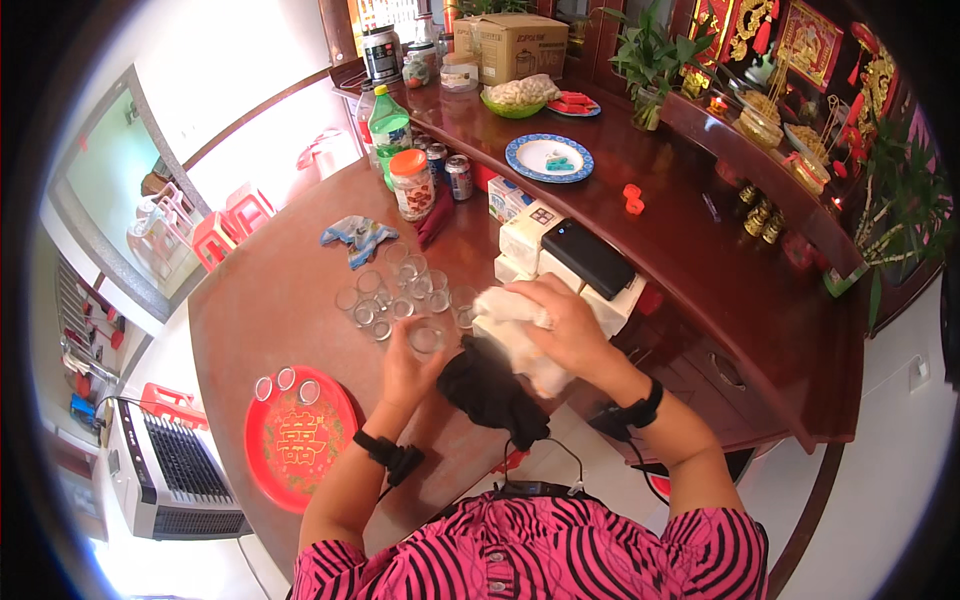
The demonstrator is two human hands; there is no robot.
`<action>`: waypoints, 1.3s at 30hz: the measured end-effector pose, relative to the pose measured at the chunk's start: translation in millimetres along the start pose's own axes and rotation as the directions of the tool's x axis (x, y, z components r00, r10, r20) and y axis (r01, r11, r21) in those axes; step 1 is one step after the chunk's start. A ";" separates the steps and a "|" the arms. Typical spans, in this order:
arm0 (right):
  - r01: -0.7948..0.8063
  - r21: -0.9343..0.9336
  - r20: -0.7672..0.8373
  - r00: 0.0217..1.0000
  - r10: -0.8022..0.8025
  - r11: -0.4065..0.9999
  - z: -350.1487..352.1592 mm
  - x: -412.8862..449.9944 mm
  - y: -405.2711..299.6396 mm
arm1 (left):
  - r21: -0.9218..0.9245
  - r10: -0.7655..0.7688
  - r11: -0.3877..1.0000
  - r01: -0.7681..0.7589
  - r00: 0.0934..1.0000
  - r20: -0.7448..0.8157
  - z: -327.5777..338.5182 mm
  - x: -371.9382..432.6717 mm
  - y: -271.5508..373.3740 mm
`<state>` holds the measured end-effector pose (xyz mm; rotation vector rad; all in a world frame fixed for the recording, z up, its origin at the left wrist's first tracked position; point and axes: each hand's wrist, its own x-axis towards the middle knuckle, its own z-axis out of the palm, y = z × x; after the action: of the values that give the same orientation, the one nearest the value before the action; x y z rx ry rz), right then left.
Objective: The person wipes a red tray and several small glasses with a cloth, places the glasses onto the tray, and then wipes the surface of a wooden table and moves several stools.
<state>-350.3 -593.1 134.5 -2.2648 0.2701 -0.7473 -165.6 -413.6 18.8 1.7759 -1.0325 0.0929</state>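
A clear drinking glass (427, 339) is in the grip of my left hand (406, 373), held above the brown table. My right hand (564, 321) clutches a white cloth (517, 330) whose lower end hangs down. The cloth is apart from the glass. Beyond my left hand, several clear glasses (403, 306) stand close together on the table. At the left, a red round tray (259, 450) with gold characters bears three small glasses (285, 378) near its far rim. A black cloth-like item (491, 390) lies between my forearms.
White tissue packs (523, 229) carry a black phone (587, 257) beside my right hand. A crumpled plastic wrapper (360, 238), an orange-lidded jar (412, 187), a green bottle (389, 131) and drink cans (458, 178) stand farther back. The raised counter (630, 161) holds a blue-rimmed plate (517, 159).
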 end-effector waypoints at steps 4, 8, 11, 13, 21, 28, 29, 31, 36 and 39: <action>0.224 -0.066 0.186 0.960 -0.208 0.972 57.3 2.5 -25.9 | -0.126 0.105 0.989 -0.083 0.977 0.186 -10.9 -5.4 54.9; 0.157 0.141 0.336 0.921 -0.196 0.977 69.1 12.1 -43.4 | -0.314 0.027 0.949 -0.025 1.000 0.000 -32.5 -17.9 73.9; -0.128 0.503 0.509 0.843 -0.174 0.855 80.9 17.7 -46.9 | -0.024 0.257 0.966 -0.259 0.963 -0.080 -58.9 -30.0 71.7; -0.228 0.565 0.544 0.825 -0.151 0.793 89.4 15.4 -47.7 | 0.047 0.314 0.948 -0.314 0.949 0.003 -73.2 -33.9 84.7; -0.274 0.589 0.466 0.884 -0.043 0.760 119.3 10.4 -93.8 | -0.525 -0.113 0.843 0.120 0.993 0.045 -92.4 -73.5 50.1; -0.200 0.699 0.433 0.883 -0.183 0.686 151.0 -4.6 -124.2 | -0.924 -0.340 0.377 -0.056 0.920 -0.195 -120.5 -51.6 91.8; -0.118 0.720 0.351 0.912 -0.212 0.684 160.0 -8.1 -129.1 | -0.921 -0.354 0.383 -0.073 0.909 -0.219 -126.2 -53.6 88.0; 0.022 0.643 0.388 0.852 -0.350 0.766 171.7 -11.3 -106.8 | -0.930 -0.281 0.339 -0.145 0.927 -0.247 -134.7 -54.9 86.8; -0.661 0.694 0.685 0.728 0.021 0.287 168.7 -11.4 -140.5 | -0.625 -0.111 0.768 -0.138 0.933 -0.342 -151.6 -67.4 86.1; -0.446 0.722 0.610 0.771 -0.182 0.529 170.1 -7.0 -139.7 | -0.292 0.088 0.936 -0.195 0.935 -0.343 -163.5 -77.2 84.6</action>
<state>-259.9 -392.4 132.2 -1.3566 -0.2189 0.0710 -208.0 -245.5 117.7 1.3322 -0.8776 0.2841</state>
